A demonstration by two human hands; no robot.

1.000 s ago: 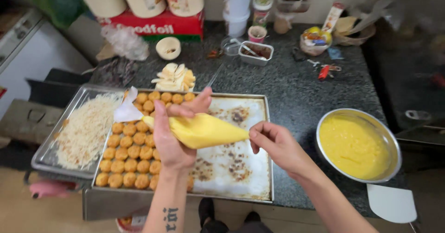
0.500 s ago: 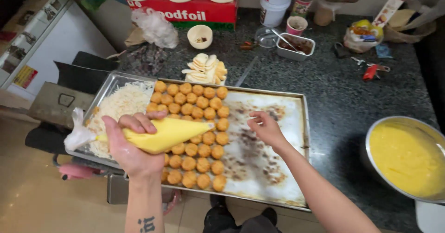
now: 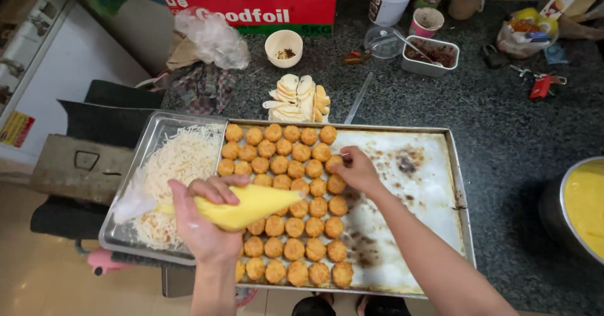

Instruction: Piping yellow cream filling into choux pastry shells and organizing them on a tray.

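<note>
Left hand fingers wrap the yellow piping bag, held over the baking tray; its long axis lies roughly level, tip pointing right. Right hand fingers pinch narrowly at a golden pastry, forearm angled in from lower right.

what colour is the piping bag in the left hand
Yellow, the piping bag, shown in the head view.
</note>
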